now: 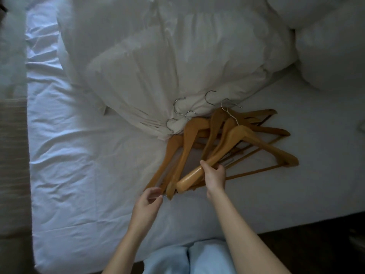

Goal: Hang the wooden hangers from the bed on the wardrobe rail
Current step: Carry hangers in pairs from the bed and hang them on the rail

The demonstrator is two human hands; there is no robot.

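Note:
Several wooden hangers (197, 135) with metal hooks lie in a fanned pile on the white bed sheet (88, 165), hooks pointing toward the crumpled duvet. My right hand (214, 176) grips the left arm of the top hanger (256, 143), thumb over the wood. My left hand (148, 202) sits at the lower left tip of the pile, fingers curled by the end of the leftmost hanger (169, 155); whether it pinches the tip I cannot tell. No wardrobe rail is in view.
A bunched white duvet (167, 62) covers the bed's far half, pillows (325, 46) at upper right. The bed's near edge meets dark floor (306, 244) at lower right. My light blue trouser legs (187, 260) press against the mattress.

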